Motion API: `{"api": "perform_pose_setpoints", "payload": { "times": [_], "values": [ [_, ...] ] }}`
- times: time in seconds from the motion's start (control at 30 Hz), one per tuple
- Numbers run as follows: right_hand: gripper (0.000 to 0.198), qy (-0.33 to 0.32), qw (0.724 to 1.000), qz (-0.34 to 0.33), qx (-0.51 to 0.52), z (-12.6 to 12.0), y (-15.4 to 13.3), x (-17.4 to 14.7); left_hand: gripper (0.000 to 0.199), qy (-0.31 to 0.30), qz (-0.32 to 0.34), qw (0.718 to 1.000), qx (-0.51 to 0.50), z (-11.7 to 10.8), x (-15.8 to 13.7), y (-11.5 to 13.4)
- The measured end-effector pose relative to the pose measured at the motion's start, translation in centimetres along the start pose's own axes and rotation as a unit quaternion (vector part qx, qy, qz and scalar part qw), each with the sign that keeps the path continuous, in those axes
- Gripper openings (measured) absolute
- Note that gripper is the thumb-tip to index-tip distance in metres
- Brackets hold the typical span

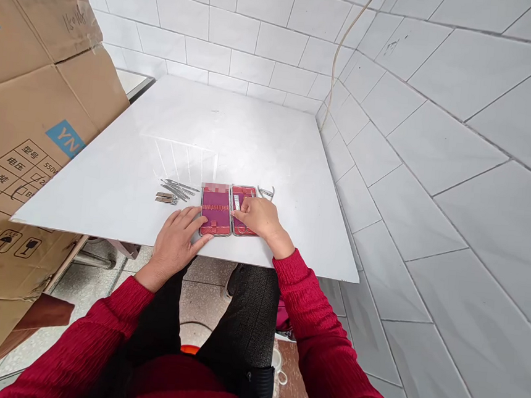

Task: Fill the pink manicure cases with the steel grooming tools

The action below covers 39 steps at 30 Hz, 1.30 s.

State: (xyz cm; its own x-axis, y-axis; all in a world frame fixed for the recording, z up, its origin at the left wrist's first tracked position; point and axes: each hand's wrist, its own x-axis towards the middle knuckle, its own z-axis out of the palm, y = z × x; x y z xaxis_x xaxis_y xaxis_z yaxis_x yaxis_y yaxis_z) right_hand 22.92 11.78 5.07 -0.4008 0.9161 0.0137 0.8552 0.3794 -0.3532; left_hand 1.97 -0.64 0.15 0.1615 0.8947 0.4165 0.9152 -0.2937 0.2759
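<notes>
A manicure case (218, 196) lies unfolded on the white table, its red and purple lining facing up. A row of small elastic loops crosses the left half, and no tools show in them. My left hand (176, 237) rests against the case's left and near edges, fingers spread. Over the right half, my right hand (259, 216) has its fingers pinched together; whatever is between them is hidden. A silver-white piece (236, 203) shows in that half beside my fingertips. Left of the case lie nail clippers (166, 198) and several slim metal tools (178, 189). Behind my right hand are metal nippers (266, 192).
The white table (261, 143) has its near edge just in front of my legs. Large cardboard boxes (17, 109) stand along the left side. A tiled wall (437, 146) closes off the right, and a thin cable (335, 63) hangs in the far corner.
</notes>
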Motion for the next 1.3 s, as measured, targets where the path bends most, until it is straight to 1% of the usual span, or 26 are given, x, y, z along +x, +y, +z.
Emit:
{"api": "perform_pose_setpoints", "payload": {
  "times": [0.07,0.13,0.23,0.3,0.33,0.4,0.43,0.47,0.5,0.53,0.6,0.63,0.67,0.7,0.77,0.83,0.93,1.0,1.07,1.13,1.2,1.3],
  "values": [
    [0.028,-0.018,0.999,0.013,-0.039,-0.2,-0.9,-0.3,0.039,0.000,0.000,1.000,-0.003,0.0,0.0,0.0],
    [0.024,-0.026,0.998,0.022,-0.052,-0.3,-1.4,-0.5,0.039,0.000,0.001,1.000,-0.003,0.0,0.0,0.0],
    [0.023,-0.022,0.999,0.022,-0.015,-0.5,-1.2,-1.1,0.039,0.000,0.000,1.000,-0.001,-0.1,0.0,0.1],
    [0.025,-0.027,0.997,0.020,0.067,-0.5,-0.2,-1.8,0.038,0.000,-0.001,1.000,-0.001,-0.1,0.0,0.1],
    [0.025,-0.040,0.991,0.018,0.128,-0.6,0.5,-2.3,0.038,-0.001,-0.001,1.000,-0.002,-0.1,-0.1,0.1],
    [0.022,-0.073,0.963,0.026,0.260,-0.9,2.1,-3.3,0.038,0.000,0.001,1.000,-0.004,-0.1,-0.1,0.1],
    [0.022,-0.079,0.949,0.030,0.303,-1.2,2.8,-3.7,0.038,0.001,0.002,1.000,-0.006,-0.1,-0.1,0.1],
    [0.021,-0.063,0.943,0.041,0.325,-1.4,3.6,-4.1,0.038,0.003,0.002,1.000,-0.006,-0.1,-0.1,0.1],
    [0.022,-0.031,0.946,0.055,0.319,-1.7,4.3,-4.3,0.039,0.005,0.001,1.000,-0.006,-0.1,-0.1,0.1],
    [0.022,0.012,0.955,0.071,0.287,-2.0,4.8,-4.5,0.039,0.006,0.001,1.000,-0.006,0.0,-0.1,0.1],
    [0.022,0.093,0.976,0.112,0.160,-2.3,5.6,-4.5,0.040,0.005,0.003,1.000,-0.003,0.0,-0.1,0.0],
    [0.021,0.116,0.981,0.132,0.086,-2.4,5.9,-4.4,0.040,0.005,0.004,1.000,-0.002,0.0,-0.1,0.0],
    [0.020,0.120,0.981,0.149,0.019,-2.3,6.1,-4.3,0.040,0.005,0.005,1.000,-0.002,0.1,-0.1,0.0],
    [0.019,0.108,0.980,0.162,-0.035,-2.2,6.2,-4.2,0.039,0.005,0.005,1.000,-0.002,0.1,-0.1,0.0],
    [0.018,0.064,0.978,0.176,-0.095,-1.9,6.2,-3.9,0.038,0.007,0.004,1.000,-0.003,0.1,-0.1,0.0],
    [0.019,0.043,0.976,0.182,-0.109,-1.7,6.1,-3.8,0.038,0.009,0.002,1.000,-0.005,0.1,-0.1,0.0],
    [0.022,0.082,0.978,0.176,-0.077,-1.6,5.8,-3.7,0.038,0.009,0.002,1.000,-0.008,0.2,-0.1,-0.1],
    [0.021,0.099,0.984,0.145,-0.035,-1.7,5.4,-3.4,0.038,0.009,0.002,1.000,-0.009,0.2,-0.2,-0.1],
    [0.018,0.094,0.990,0.107,0.001,-1.6,4.6,-2.8,0.039,0.010,0.004,1.000,-0.007,0.3,-0.2,-0.1],
    [0.017,0.087,0.993,0.082,0.015,-1.4,3.7,-1.9,0.039,0.009,0.005,1.000,-0.004,0.2,-0.2,-0.1],
    [0.016,0.081,0.994,0.078,0.011,-1.1,2.8,-0.9,0.038,0.008,0.005,1.000,0.000,0.2,-0.1,-0.1],
    [0.015,0.063,0.994,0.093,-0.007,-0.6,2.0,0.5,0.037,0.005,0.002,1.000,0.002,0.1,-0.1,-0.1]
  ]
}}
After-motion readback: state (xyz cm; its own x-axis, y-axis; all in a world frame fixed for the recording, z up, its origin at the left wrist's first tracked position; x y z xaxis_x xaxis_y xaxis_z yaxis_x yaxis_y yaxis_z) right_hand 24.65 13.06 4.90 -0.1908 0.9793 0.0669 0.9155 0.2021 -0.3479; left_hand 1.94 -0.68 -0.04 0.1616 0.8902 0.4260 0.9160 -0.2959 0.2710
